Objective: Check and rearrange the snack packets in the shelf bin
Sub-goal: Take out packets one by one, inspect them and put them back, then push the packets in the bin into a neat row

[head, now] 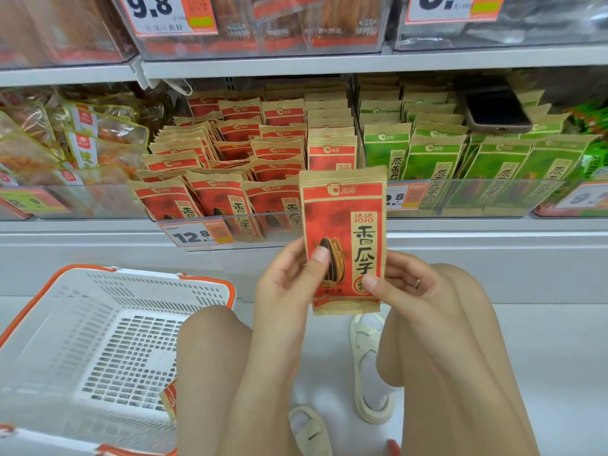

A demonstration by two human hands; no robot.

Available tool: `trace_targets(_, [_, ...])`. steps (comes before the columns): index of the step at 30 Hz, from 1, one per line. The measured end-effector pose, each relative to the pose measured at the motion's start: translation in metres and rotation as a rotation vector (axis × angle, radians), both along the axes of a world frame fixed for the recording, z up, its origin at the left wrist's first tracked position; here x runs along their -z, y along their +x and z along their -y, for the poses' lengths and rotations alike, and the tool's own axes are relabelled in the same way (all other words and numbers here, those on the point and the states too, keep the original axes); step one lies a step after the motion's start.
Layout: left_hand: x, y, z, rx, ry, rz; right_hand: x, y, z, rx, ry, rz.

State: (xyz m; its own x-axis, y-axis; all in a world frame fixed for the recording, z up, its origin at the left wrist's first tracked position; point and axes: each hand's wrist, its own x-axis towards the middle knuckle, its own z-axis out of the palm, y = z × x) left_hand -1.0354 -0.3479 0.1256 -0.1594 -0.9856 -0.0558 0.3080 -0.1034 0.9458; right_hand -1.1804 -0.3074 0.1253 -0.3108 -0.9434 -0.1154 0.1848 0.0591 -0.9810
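At centre frame I see both hands holding one red snack packet (343, 238) upright before the shelf bin (230, 222); the left hand (289, 274) pinches its lower left edge, thumb on the face; the right hand (404, 284) pinches the lower right corner; the bin behind, centre left, holds rows of matching red packets (227, 166); green packets (460, 159) fill the bin at right; a white basket (98, 330) sits lower left.

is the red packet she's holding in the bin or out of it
Out. Both the left hand and right hand hold the red packet upright in front of the bin.
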Motion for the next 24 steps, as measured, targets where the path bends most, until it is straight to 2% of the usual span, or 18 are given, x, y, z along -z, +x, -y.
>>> trace_targets(5, [-0.010, 0.001, 0.021, -0.057, -0.197, 0.143, -0.020, -0.009, 0.030, -0.106, -0.019, -0.255])
trace_targets(9, [-0.054, 0.004, 0.053, -0.070, -0.371, 0.183, -0.068, -0.018, 0.066, -0.172, -0.216, -0.507])
trace_targets(12, [-0.087, 0.003, 0.078, -0.050, -0.480, 0.287, -0.098, -0.025, 0.090, -0.199, -0.298, -0.661])
trace_targets(17, [-0.091, 0.006, 0.114, 0.013, -0.535, 0.705, -0.097, -0.040, 0.116, -0.160, -0.215, -0.838])
trace_targets(24, [-0.063, 0.011, 0.131, 0.056, -0.528, 0.975, -0.068, -0.044, 0.131, -0.208, -0.078, -1.121])
